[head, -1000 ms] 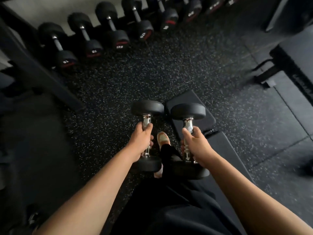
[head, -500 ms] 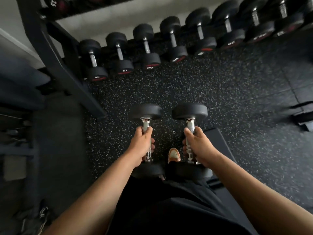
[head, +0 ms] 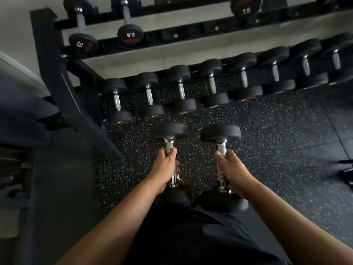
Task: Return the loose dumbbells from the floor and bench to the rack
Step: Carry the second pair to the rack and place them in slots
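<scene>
My left hand point(head: 165, 169) grips the chrome handle of a black round-headed dumbbell point(head: 168, 130), held lengthwise in front of my waist. My right hand point(head: 230, 170) grips the handle of a matching dumbbell point(head: 220, 132) beside it. Both point toward the black dumbbell rack point(head: 51, 60) ahead. Its lower tier holds a full row of dumbbells point(head: 180, 88). The upper tier carries two small dumbbells marked 2.5 point(head: 130, 34) at the left and one marked 7.5 point(head: 245, 6) at the right, with bare saddles point(head: 174, 35) between them.
The rack's slanted side leg point(head: 91, 129) runs down to the speckled rubber floor point(head: 277, 140) at my left. Dark equipment point(head: 21, 115) stands left of the rack. Part of a black frame point(head: 346, 169) shows at the right edge.
I have moved closer to the rack with both dumbbells; the rack's upper tier has come into view and the bench has dropped out of sight. My grips are unchanged.
</scene>
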